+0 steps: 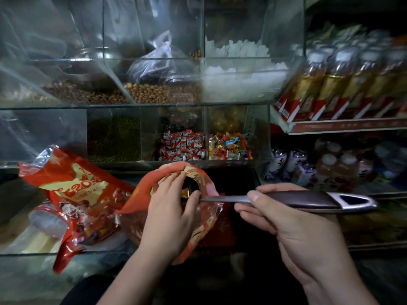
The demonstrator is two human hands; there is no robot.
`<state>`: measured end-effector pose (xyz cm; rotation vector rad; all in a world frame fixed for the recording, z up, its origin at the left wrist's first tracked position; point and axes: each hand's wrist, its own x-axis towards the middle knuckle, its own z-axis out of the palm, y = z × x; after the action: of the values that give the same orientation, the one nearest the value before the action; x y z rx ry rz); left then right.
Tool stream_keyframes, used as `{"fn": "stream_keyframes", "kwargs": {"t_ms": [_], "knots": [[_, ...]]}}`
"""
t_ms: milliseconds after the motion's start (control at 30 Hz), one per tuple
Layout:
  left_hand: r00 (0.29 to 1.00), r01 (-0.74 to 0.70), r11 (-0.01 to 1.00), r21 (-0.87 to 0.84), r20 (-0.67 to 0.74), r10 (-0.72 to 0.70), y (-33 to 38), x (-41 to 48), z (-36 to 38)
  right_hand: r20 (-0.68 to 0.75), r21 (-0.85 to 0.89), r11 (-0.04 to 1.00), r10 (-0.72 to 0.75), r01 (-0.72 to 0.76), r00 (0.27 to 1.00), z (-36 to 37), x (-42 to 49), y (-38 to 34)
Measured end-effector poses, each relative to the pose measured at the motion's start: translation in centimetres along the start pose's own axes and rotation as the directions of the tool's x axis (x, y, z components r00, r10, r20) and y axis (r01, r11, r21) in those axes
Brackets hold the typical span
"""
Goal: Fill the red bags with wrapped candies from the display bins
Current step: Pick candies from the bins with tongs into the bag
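My left hand [174, 208] grips a red bag [204, 225] at its mouth and holds it open in front of me. My right hand [293, 227] holds a scoop by its dark handle [308, 200]; the metal stem runs left into the bag's mouth, and the scoop's head is hidden inside. A second red bag [81, 194] with candies in it lies to the left on the glass counter. Red-and-white wrapped candies [182, 146] fill one bin of the glass case behind, and mixed orange and gold candies [230, 146] fill the bin to its right.
The glass case [70, 106] also holds green beans [114, 139], peanuts [163, 93], brown nuts and white crystal sugar [240, 73]. Shelves on the right carry bottles [343, 80] and packaged drinks [308, 170]. A clear cup [47, 221] lies by the left bag.
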<state>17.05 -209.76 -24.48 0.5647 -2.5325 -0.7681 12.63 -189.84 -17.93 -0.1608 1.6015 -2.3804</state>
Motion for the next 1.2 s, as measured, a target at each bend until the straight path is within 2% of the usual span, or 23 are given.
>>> {"fn": "stream_keyframes", "kwargs": {"t_ms": [100,200,333,467,667,800,900,933,967,1000,1033,1067,1133,1167,1200], "knots": [[1.000,-0.006,1.000,0.019,0.021,0.006,0.7,-0.1,-0.6,0.060,-0.002,1.000,0.005,-0.005,0.998,0.1,-0.5,-1.1],[0.997,-0.064,0.996,0.063,-0.036,0.066,1.7,-0.5,-1.7,0.090,0.009,1.000,-0.026,0.025,0.996,0.0,-1.0,-2.5],[0.969,-0.205,0.967,0.150,-0.110,0.223,3.9,0.9,-3.0,0.030,0.056,0.989,-0.136,0.134,0.990,-0.3,-0.9,-4.6],[0.936,-0.325,0.930,0.171,-0.080,0.341,6.3,6.0,-2.4,-0.042,0.100,0.977,-0.185,0.189,0.982,-0.7,1.4,-5.6],[0.954,-0.224,0.973,0.049,0.218,0.209,8.3,12.5,1.2,-0.245,0.120,0.988,-0.060,0.092,0.968,-1.5,7.0,-3.6],[0.970,-0.139,0.990,0.013,0.204,0.133,6.8,13.2,1.0,-0.352,0.182,0.976,-0.049,0.120,0.935,-2.5,10.4,-1.3],[0.985,-0.112,0.994,0.017,0.136,0.109,5.2,12.7,0.6,-0.369,0.083,0.976,-0.157,0.201,0.916,-1.8,13.3,0.7],[0.986,-0.110,0.994,0.020,0.127,0.107,4.8,12.5,0.4,-0.344,-0.002,0.973,-0.217,0.230,0.913,-1.4,14.3,1.4],[0.987,-0.108,0.994,0.017,0.122,0.105,4.6,12.4,0.3,-0.294,-0.158,0.948,-0.313,0.277,0.903,-1.1,15.4,2.0],[0.988,-0.107,0.994,0.008,0.116,0.105,4.4,12.3,0.2,-0.185,-0.360,0.874,-0.410,0.327,0.893,-0.7,16.3,2.6],[0.988,-0.106,0.994,-0.003,0.110,0.106,4.3,12.2,0.0,-0.035,-0.545,0.751,-0.466,0.374,0.884,-0.4,16.8,3.0],[0.989,-0.106,0.994,-0.011,0.107,0.106,4.2,12.0,-0.1,0.124,-0.666,0.617,-0.461,0.418,0.879,-0.2,17.2,3.3],[0.989,-0.101,0.995,-0.019,0.106,0.103,4.1,11.6,-0.3,0.389,-0.759,0.358,-0.422,0.544,0.819,-0.2,17.8,4.0],[0.989,-0.099,0.995,-0.027,0.106,0.101,4.0,11.4,-0.4,0.463,-0.765,0.263,-0.409,0.587,0.786,-0.3,17.6,4.2],[0.989,-0.098,0.995,-0.034,0.104,0.101,4.0,11.1,-0.5,0.493,-0.768,0.216,-0.401,0.603,0.772,-0.3,17.2,4.2]]}}
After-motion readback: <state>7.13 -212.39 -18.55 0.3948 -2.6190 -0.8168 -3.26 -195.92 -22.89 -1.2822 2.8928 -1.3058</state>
